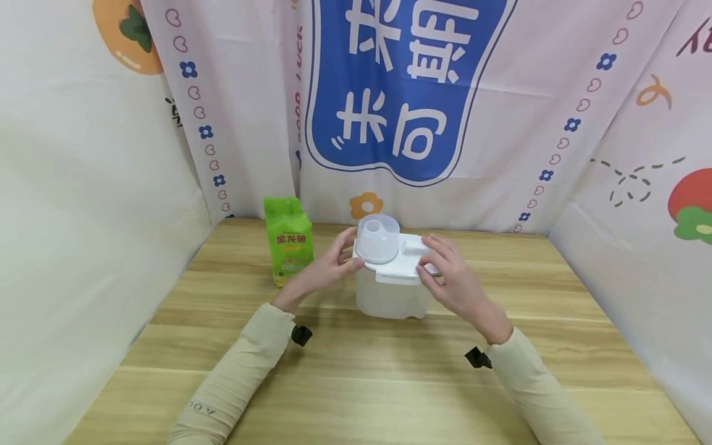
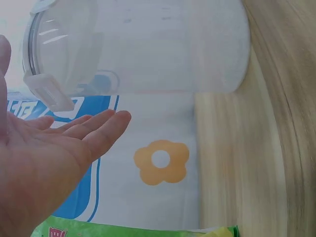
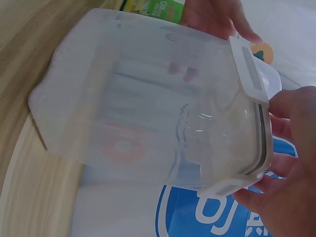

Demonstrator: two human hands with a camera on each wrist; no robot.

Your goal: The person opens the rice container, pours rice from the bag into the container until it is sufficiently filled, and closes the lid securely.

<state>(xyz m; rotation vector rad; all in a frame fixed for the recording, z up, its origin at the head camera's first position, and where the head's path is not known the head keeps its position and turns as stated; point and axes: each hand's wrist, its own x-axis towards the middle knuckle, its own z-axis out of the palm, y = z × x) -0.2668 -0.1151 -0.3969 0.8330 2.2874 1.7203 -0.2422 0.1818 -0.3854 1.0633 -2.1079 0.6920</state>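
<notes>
A translucent plastic storage container (image 1: 389,300) stands upright on the table, its white lid (image 1: 408,264) on top. On the lid's left part sits an upside-down clear measuring cup (image 1: 378,240). My left hand (image 1: 328,266) is at the left end of the lid; in the left wrist view its fingers (image 2: 101,132) extend nearly straight beside a side latch (image 2: 49,91). The thumb and curled fingers of my right hand (image 1: 453,278) hold the lid's right end. The right wrist view shows the thumb near the front latch (image 3: 248,71) and fingertips by the right side latch (image 3: 229,186).
A green bag (image 1: 289,244) with red lettering stands left of the container, behind my left forearm. The wooden table (image 1: 378,383) ends at a printed cloth (image 1: 261,123) hanging behind, with white cloth at both sides. Black wrist mounts (image 1: 301,335) sit by both cuffs.
</notes>
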